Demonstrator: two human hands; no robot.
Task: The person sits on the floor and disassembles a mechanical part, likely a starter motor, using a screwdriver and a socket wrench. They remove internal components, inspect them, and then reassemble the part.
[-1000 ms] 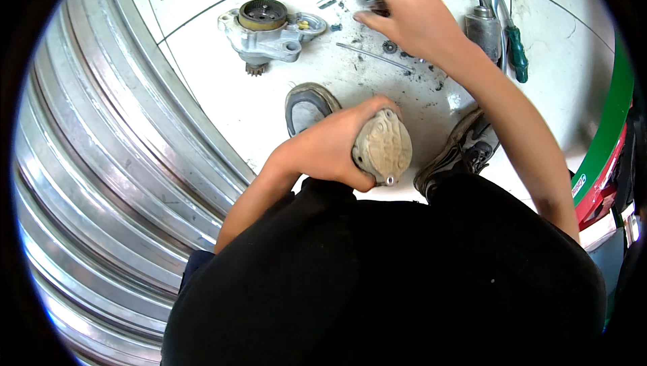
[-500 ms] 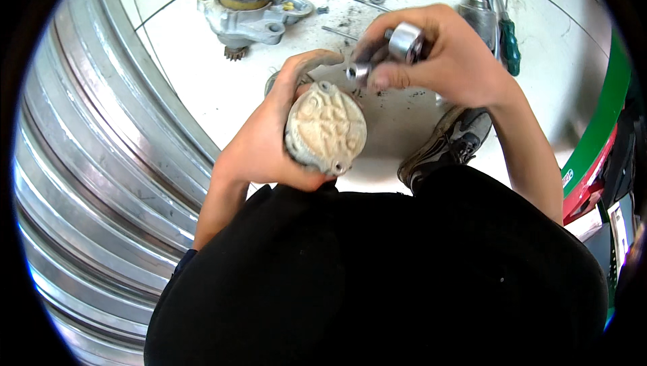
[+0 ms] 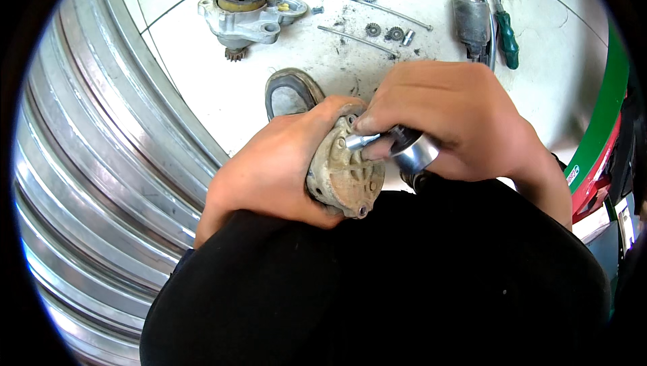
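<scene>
My left hand [image 3: 269,164] is wrapped round a grey cast-metal motor casing [image 3: 347,184], its round end turned up and to the right above my lap. Two small bolt holes show on the end's rim. In my right hand [image 3: 458,113] is a chrome socket tool, with a wide shiny cylinder [image 3: 418,157] and a narrow socket [image 3: 362,141] at its tip. The narrow tip lies over the casing's end face near the upper hole; whether it touches cannot be made out. My right fingers partly cover the tool.
On the white floor lie a metal housing with a gear [image 3: 246,25], two long bolts [image 3: 357,41], several small gears [image 3: 394,33], a grey cylindrical part [image 3: 470,22] and a green-handled screwdriver [image 3: 508,39]. Ribbed metal [image 3: 114,157] lines the left; a green edge [image 3: 600,116] curves at right.
The casing has moved right and down and tilted. My right hand has come down and left, bringing the socket tool from beyond the casing onto its end face.
</scene>
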